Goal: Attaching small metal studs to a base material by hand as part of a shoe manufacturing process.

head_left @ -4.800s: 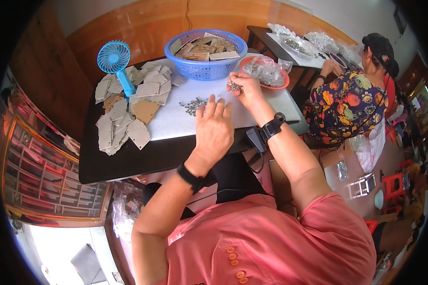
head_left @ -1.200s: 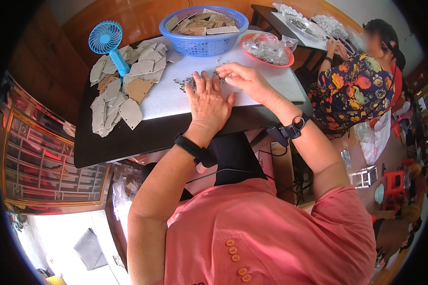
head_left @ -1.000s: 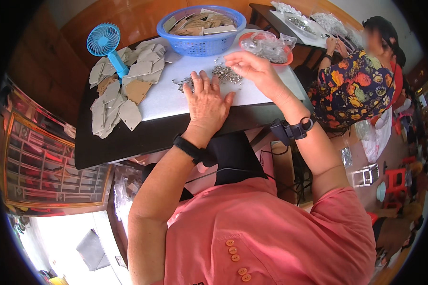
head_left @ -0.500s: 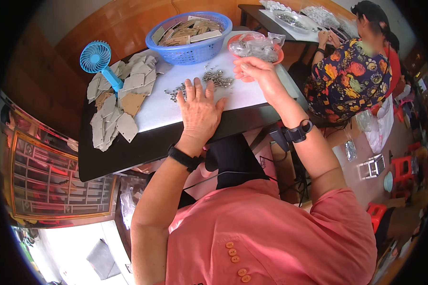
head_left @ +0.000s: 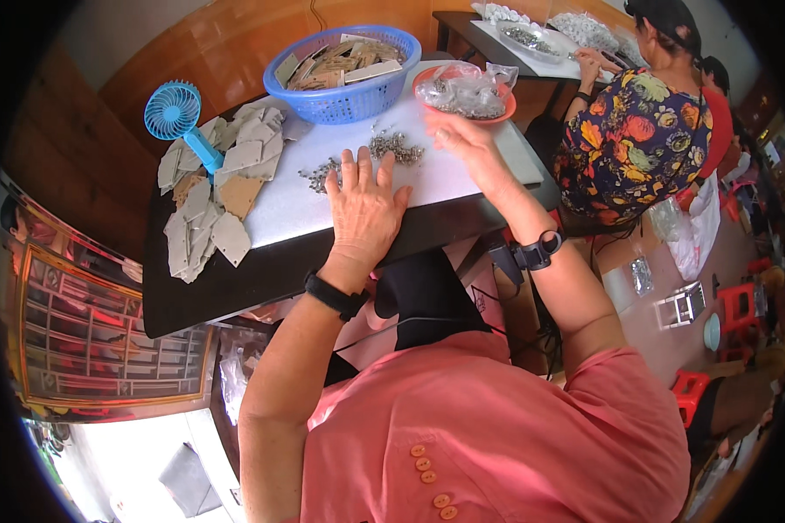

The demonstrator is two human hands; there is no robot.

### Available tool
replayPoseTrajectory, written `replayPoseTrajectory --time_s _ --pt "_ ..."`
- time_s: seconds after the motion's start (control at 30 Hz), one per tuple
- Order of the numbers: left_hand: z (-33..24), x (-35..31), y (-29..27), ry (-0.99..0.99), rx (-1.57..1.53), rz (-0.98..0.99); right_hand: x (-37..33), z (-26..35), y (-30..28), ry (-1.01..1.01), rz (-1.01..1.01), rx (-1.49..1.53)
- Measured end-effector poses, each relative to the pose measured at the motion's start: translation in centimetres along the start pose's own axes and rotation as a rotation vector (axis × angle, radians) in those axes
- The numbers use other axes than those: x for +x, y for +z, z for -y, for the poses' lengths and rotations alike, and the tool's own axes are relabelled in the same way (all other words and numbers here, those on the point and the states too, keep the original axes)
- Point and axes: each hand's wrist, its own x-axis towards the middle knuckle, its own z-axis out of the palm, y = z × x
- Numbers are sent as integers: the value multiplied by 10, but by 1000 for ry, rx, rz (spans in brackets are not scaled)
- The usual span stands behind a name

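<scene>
My left hand [head_left: 364, 209] lies palm down on the white sheet [head_left: 281, 205], fingers stretched out and apart. Its fingertips reach a loose scatter of small silvery metal pieces [head_left: 398, 148], too tiny to name. To the right of that scatter, my right hand [head_left: 469, 150] is raised over the sheet near an orange-red bowl [head_left: 500, 115]. Motion smears its fingers, so whether anything is in them cannot be made out. Clear plastic bags [head_left: 467, 91] with small pieces inside fill the bowl.
A blue plastic basket [head_left: 344, 108] full of flat beige and brown cards stands at the back. Left of my hand, stacked grey-beige cards [head_left: 228, 237] surround a blue handheld fan [head_left: 174, 111]. A person in a flowered shirt [head_left: 638, 139] sits at another table, at right.
My right hand has shifted slightly down and left and its fingers are now blurred. My left hand keeps its place on the sheet. The whole view has moved a little.
</scene>
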Motion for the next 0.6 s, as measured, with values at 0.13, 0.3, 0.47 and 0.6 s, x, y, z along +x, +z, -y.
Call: replayPoseTrajectory --time_s 0.13,0.3,0.47,0.6 --pt "0 -1 -1 12 -9 -9 -14 -4 7 62 -2 -46" --pt "-1 0 -2 28 -23 -14 -6 3 -9 58 23 80" --pt "0 0 -2 21 -32 -3 4 16 -2 41 25 67" --pt "1 0 -1 12 -30 10 10 17 4 49 16 32"
